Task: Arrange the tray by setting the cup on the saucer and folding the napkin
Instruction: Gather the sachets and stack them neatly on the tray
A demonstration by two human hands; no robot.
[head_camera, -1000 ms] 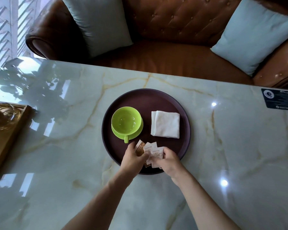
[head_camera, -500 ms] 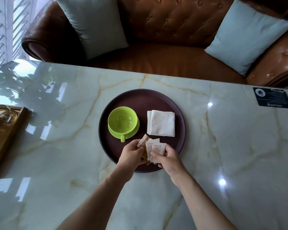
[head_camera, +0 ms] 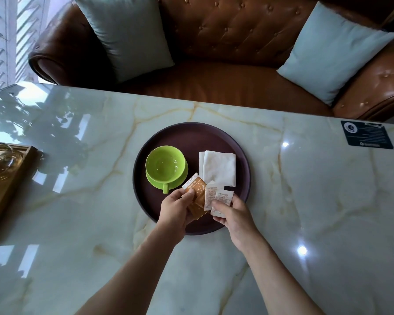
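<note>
both hands hold packets over the tray

the green cup [head_camera: 165, 164] stands on its saucer [head_camera: 180, 178] in the left part of the round tray [head_camera: 191, 135]. the folded napkin [head_camera: 218, 168] lies right of the cup. at the tray's near edge, the left hand [head_camera: 176, 210] pinches an orange packet [head_camera: 197, 198] and the right hand [head_camera: 233, 212] pinches white packets [head_camera: 218, 198].

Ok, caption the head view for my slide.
Both hands, left and right, hold sachets over the tray; cup on saucer, napkin folded.
</note>
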